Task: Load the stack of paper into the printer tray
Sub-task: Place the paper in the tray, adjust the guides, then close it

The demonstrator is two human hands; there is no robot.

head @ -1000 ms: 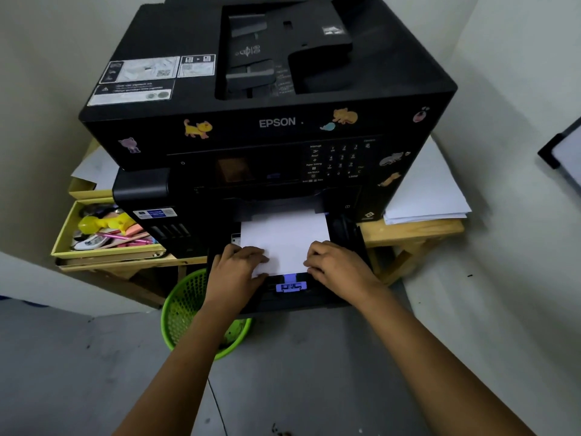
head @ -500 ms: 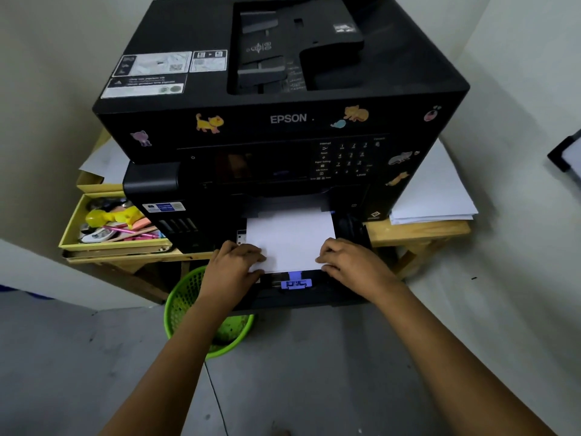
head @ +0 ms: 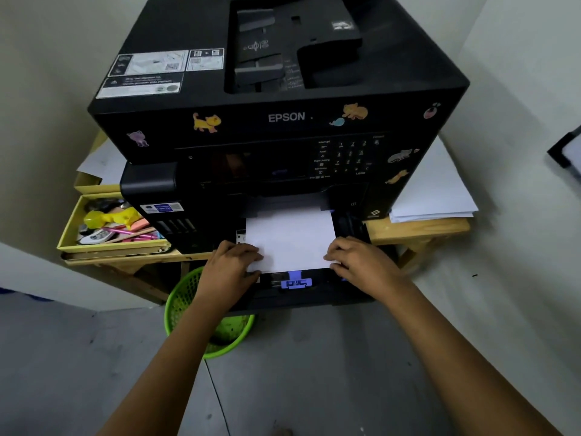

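Note:
A black Epson printer (head: 283,121) with animal stickers stands on a low wooden table. Its paper tray (head: 314,292) is pulled out at the bottom front, with a blue guide clip (head: 295,283) at its near edge. A white stack of paper (head: 290,239) lies in the tray, its far end under the printer body. My left hand (head: 231,265) grips the stack's near left corner. My right hand (head: 361,261) holds the near right corner, fingers curled over the edge.
A green mesh basket (head: 185,306) stands on the grey floor below my left forearm. A yellow box of pens and stationery (head: 110,228) sits left of the printer. Loose white sheets (head: 437,196) lie on the wooden table (head: 418,231) to the right. Walls close in on both sides.
The view has shifted slightly, so the printer sits further right in frame. Both hands stay on the stack's near corners; the paper looks about where it was.

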